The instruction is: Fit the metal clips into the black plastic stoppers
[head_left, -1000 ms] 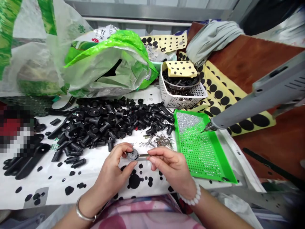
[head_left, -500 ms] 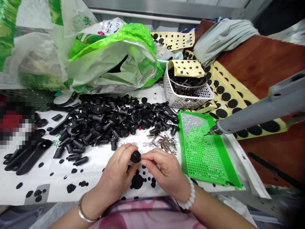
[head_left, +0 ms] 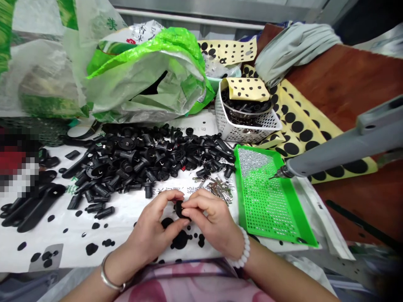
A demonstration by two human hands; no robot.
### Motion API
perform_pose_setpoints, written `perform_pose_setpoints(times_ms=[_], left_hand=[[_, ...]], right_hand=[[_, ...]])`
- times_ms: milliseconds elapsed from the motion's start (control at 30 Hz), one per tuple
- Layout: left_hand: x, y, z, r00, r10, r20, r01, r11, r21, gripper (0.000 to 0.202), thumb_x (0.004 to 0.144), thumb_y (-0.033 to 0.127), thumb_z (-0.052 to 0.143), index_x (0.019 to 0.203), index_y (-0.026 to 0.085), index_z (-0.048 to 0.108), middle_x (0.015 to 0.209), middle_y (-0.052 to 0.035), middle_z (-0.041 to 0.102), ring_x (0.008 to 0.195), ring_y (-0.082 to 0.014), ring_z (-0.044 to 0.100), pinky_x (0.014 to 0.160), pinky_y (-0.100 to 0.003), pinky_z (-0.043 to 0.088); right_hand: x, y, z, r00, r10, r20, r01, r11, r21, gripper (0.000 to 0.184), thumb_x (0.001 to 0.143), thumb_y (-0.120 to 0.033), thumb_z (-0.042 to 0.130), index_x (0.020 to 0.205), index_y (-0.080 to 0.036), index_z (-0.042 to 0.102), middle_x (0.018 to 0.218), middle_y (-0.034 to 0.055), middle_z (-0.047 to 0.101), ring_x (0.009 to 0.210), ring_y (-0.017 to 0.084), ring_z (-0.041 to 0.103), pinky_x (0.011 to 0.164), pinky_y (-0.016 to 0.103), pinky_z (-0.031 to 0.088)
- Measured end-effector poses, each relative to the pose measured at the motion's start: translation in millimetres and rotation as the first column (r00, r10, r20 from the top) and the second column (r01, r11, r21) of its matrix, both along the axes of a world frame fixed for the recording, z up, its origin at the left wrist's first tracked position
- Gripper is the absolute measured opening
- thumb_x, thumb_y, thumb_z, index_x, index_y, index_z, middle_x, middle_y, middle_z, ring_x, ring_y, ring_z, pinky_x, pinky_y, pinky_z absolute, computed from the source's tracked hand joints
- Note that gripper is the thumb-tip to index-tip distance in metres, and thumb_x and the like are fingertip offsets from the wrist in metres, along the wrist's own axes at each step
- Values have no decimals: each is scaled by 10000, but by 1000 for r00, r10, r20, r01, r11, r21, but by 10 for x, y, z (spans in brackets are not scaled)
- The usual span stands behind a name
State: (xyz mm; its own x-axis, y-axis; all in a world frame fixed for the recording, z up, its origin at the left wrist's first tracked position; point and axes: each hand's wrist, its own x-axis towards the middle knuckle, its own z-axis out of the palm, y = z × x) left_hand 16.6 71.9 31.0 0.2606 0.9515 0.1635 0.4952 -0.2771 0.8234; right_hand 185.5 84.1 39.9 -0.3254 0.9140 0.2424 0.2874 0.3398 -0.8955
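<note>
Over the counter's (head_left: 74, 249) near middle, the fingers of the left hand (head_left: 151, 228) and right hand (head_left: 217, 226) pinch a black part (head_left: 179, 209), turned more edge-on than before. The right hand now sits closer to the left.

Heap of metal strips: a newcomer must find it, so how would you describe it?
Start from the green perforated tray to the right. Just left of it, between the big pile of black plastic parts and the person's right hand, lies the heap of metal strips. Shiny and flat, they differ from the chunky black parts and the tray's tiny silvery bits.
</note>
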Motion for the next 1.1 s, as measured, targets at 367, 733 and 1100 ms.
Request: perform_pose_setpoints(times_ms=[367, 733, 1100], left_hand=[[-120, 64, -49, 715, 2, 699, 454, 759, -466, 482, 699, 165, 719, 1147, 219, 550, 1023, -72, 652, 953, -202, 624, 844, -340, 510], [-97, -52, 22, 984, -105, 144, 143, 948, -284, 198, 846, 228, 534, 996, 181, 655, 762, -21, 695, 691, -159, 646, 634, -262, 541], [-75, -75, 72, 984, -159, 76, 170, 970, -175, 196, 864, 200, 480, 754, 173, 641, 626, 20, 621, 565, -109, 561, 532, -193, 446]], right_hand=[[53, -6, -29, 982, 144, -121, -148, 989, -21, 103, 802, -150, 593, 758, -169, 684, 739, 36, 643, 703, 139, 594, 673, 284, 499], [19, 9, -74, 985, -39, -169, 26, 997, -76, 86, 795, -174, 610, 777, -166, 694, 725, 34, 632, 705, 145, 602, 655, 284, 499], [167, 40, 83, 926, 294, 237, -336, 927, 166, 385, 846, -327, 574, 1181, -142, 530, 1061, 125, 579, 962, 219, 547, 841, 382, 466]])
